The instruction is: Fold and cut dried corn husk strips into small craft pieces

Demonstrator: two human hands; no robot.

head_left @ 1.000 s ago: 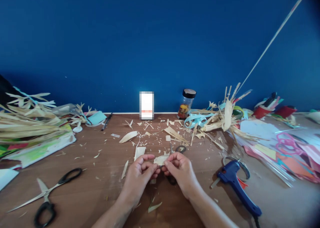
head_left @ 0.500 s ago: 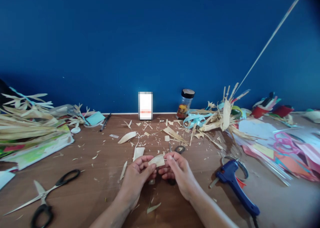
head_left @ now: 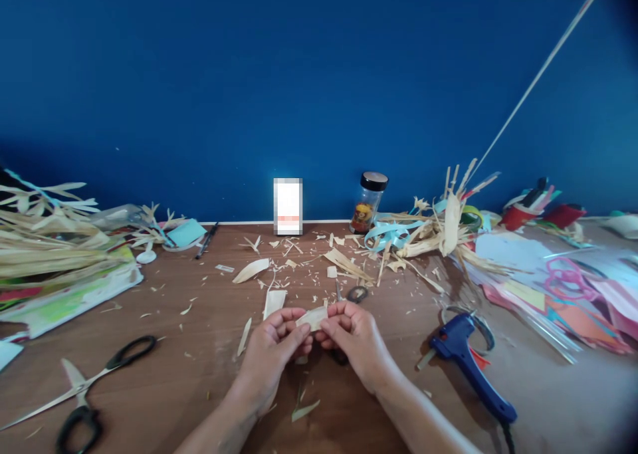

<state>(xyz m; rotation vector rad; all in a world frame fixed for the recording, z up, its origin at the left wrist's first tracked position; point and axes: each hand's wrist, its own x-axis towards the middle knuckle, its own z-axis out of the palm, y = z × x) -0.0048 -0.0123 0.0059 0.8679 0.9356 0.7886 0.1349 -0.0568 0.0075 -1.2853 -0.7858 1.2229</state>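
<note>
A small pale piece of dried corn husk (head_left: 313, 318) is held up between my two hands over the table. My left hand (head_left: 280, 344) pinches its left end between thumb and fingers. At the other end, my right hand (head_left: 350, 338) grips it with the thumb laid on top. A small pair of scissors (head_left: 357, 295) lies just behind my right hand, partly hidden by it. Beyond my left hand is a cut pale husk piece (head_left: 274, 302), and a narrow sliver (head_left: 244, 336) lies to its left.
Large open scissors (head_left: 82, 389) lie at the left and a blue glue gun (head_left: 471, 361) at the right. Husk bundles (head_left: 60, 264) fill the far left. A black-lidded jar (head_left: 369, 205) and a blurred upright rectangle (head_left: 288, 207) stand against the blue wall. Husk scraps litter the wooden table (head_left: 199, 374).
My right thumb has slid left onto the husk piece, and my right fingers have come closer to my left hand. The whole view has shifted slightly.
</note>
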